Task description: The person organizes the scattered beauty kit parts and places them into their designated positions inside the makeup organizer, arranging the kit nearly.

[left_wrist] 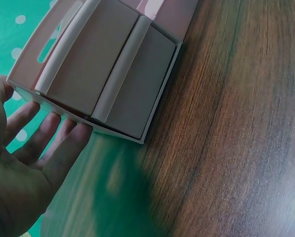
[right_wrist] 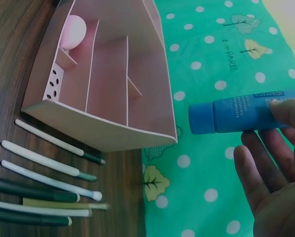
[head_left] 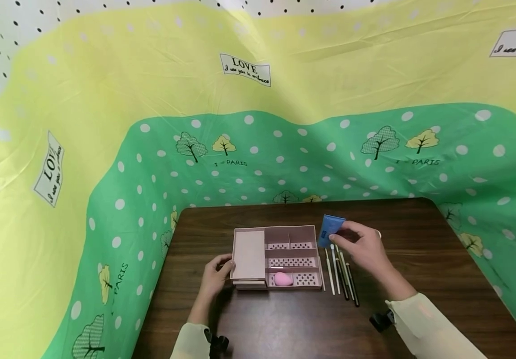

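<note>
A pink desktop organizer [head_left: 249, 253] sits on the table, with a plain lidded section on its left and open compartments on its right. My left hand [head_left: 215, 275] holds its left edge, thumb toward the top and fingertips [left_wrist: 81, 132] along the side wall. Beyond the organizer's right rear corner, my right hand [head_left: 365, 248] pinches a blue toothpaste tube [right_wrist: 243, 112] between thumb and fingers. In the right wrist view the tube's cap points toward the organizer. A pink makeup sponge [head_left: 283, 279] lies in a front compartment.
Several makeup brushes [head_left: 331, 274] lie side by side on the dark wooden table [head_left: 284, 319], just right of the organizer. Stacked drawer fronts [left_wrist: 132, 84] show in the left wrist view. A green and yellow patterned curtain [head_left: 258, 149] hangs around the table's back and sides.
</note>
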### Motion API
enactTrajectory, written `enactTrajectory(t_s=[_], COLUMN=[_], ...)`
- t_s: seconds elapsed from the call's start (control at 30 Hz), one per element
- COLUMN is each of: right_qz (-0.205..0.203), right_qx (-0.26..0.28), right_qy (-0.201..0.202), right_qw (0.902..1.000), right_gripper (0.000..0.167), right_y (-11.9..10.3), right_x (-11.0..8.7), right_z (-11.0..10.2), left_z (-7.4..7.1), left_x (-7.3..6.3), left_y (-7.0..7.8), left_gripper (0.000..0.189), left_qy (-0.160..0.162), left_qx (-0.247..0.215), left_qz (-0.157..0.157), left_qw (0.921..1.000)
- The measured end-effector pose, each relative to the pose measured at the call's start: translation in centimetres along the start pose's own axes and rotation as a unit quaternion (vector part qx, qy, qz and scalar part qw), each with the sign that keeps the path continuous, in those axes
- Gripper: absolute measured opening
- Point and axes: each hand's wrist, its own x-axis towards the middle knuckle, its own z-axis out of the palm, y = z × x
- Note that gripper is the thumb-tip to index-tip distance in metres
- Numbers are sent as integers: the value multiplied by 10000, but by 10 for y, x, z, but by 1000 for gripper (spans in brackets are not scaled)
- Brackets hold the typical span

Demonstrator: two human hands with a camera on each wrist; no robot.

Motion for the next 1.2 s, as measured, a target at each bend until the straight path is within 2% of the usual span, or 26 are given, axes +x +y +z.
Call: enactTrajectory(t_s=[0.3,0.37,0.53,0.63,0.8,1.0,1.2], right_qz=[134,115,85,115,184,214,242], right_qx=[26,101,152,138,123,150,51], right_qy=[-221,-271,-373,-476,-585,-621,-690], right_qw=[9997,9995,9992,9987,9980,9977,9973], right_gripper=[22,23,21,18,16,17,18], right_y=[5,7,7,6,8,10,12], right_x=[13,15,20,23,27,31,37], right_z=[20,25,39,46,55,68,82], left_z=[-1,0,0,-2,-2,-1,1], left_x=[3,7,8,4,4,6,6], left_y=[4,-2,-2,8,8,4,2], left_gripper=[28,29,32,33,34,35,35], left_qy=[-134,-64,-41,-185,-322,-245,-160], left_qx=[76,182,361,329,204,-23,3], left_qz=[-30,19,160,168,66,-63,-75], left_qw=[9999,9998,9992,9991,9993,9997,9998])
